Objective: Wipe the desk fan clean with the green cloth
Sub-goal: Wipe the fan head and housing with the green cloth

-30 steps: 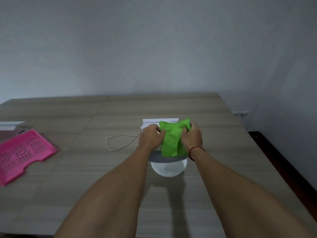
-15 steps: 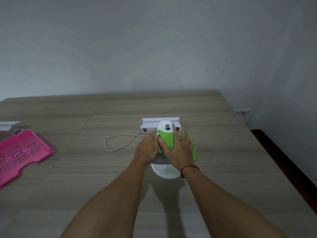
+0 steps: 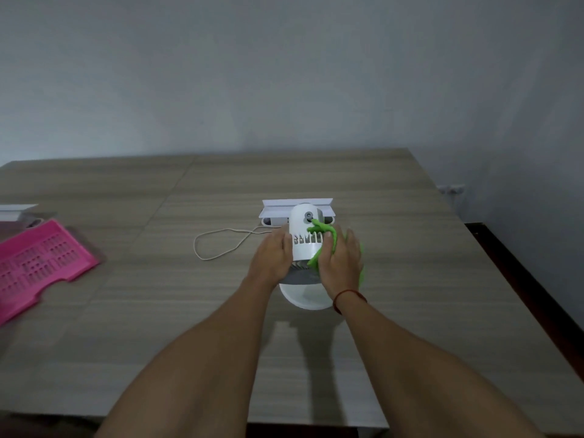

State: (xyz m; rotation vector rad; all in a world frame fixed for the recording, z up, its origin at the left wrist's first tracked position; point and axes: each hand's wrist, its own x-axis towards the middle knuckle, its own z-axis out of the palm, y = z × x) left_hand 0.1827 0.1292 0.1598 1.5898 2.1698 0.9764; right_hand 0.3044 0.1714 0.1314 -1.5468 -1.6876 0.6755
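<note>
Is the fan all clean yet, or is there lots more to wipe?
Not yet. The right hand presses the green cloth against the right side of the desk fan, while the left hand steadies its other side. The round white base and the grey grille look untouched. How clean any part is cannot be told.

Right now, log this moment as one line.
left hand: steadying desk fan | right hand: pressing green cloth on fan | stage: wiping

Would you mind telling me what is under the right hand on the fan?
The green cloth lies under the right hand, pressed on the desk fan. The fan surface beneath is covered.
</note>
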